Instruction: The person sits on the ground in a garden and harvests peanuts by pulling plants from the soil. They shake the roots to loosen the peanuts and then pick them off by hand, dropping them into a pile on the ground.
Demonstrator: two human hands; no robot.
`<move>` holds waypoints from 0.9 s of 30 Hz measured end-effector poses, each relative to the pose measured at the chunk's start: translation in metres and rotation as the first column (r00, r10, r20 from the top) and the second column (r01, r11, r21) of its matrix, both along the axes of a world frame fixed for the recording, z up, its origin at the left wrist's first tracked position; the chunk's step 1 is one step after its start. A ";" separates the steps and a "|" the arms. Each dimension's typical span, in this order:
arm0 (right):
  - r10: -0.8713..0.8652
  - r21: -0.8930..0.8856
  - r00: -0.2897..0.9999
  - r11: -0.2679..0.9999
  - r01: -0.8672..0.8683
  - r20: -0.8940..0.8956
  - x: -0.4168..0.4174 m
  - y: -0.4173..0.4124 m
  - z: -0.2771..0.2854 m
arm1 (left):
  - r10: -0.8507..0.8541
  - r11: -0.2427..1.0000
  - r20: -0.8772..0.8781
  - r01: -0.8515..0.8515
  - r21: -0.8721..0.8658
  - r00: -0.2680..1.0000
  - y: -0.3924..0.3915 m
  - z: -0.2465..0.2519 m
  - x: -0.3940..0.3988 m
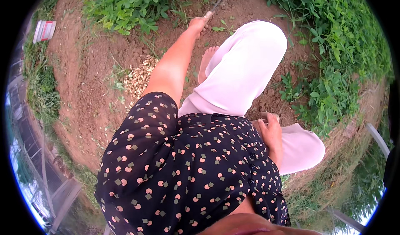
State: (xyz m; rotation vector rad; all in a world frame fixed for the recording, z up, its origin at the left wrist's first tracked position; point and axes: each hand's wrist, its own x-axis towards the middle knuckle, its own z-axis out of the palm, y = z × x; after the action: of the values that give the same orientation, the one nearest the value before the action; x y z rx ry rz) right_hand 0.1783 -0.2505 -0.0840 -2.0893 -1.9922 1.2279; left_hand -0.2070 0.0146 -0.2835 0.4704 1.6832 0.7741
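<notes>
My left hand is closed around the pale handle of a small hooked hand tool, its thin metal end over the soil. My right hand rests low beside my thigh, fingers bent, at the soil near my other leg; a small tan thing shows at its fingertips, and I cannot tell whether it is gripped. A pile of peanuts in their shells lies on the ground left of my left forearm. One bare foot stands below my left hand, beside my raised knee in pale trousers.
Leafy green plants grow at the upper left, and a denser stand fills the right. Loose brown soil lies between them. A white bucket is at the far left by a grass strip. Dry grass covers the lower right.
</notes>
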 end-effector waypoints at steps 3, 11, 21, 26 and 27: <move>-0.014 0.004 1.000 1.000 0.014 -0.021 -0.001 0.003 0.000 | -0.051 0.999 -0.074 0.050 -0.018 0.996 -0.022 0.007 -0.022; 0.023 0.023 0.999 1.000 -0.022 -0.033 -0.003 0.006 -0.002 | 0.304 0.953 -0.009 -0.304 -0.009 0.953 -0.120 -0.012 -0.092; 0.018 -0.066 0.999 0.998 -0.020 -0.042 -0.006 0.008 -0.003 | -0.020 0.999 -0.052 0.023 0.048 0.998 -0.130 0.024 -0.038; 0.041 0.012 0.999 0.999 -0.041 -0.014 -0.004 0.007 0.001 | -0.182 0.973 0.020 0.176 0.151 0.983 -0.081 0.021 0.024; 0.045 0.032 0.999 0.998 -0.045 -0.006 -0.004 0.007 0.001 | -0.159 0.982 0.071 0.150 0.119 0.985 -0.075 0.021 0.027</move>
State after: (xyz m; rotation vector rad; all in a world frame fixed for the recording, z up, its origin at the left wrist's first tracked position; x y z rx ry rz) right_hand 0.1743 -0.2434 -0.0827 -2.0343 -2.0530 1.2000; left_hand -0.1799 -0.0601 -0.2627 0.6336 1.5146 0.7663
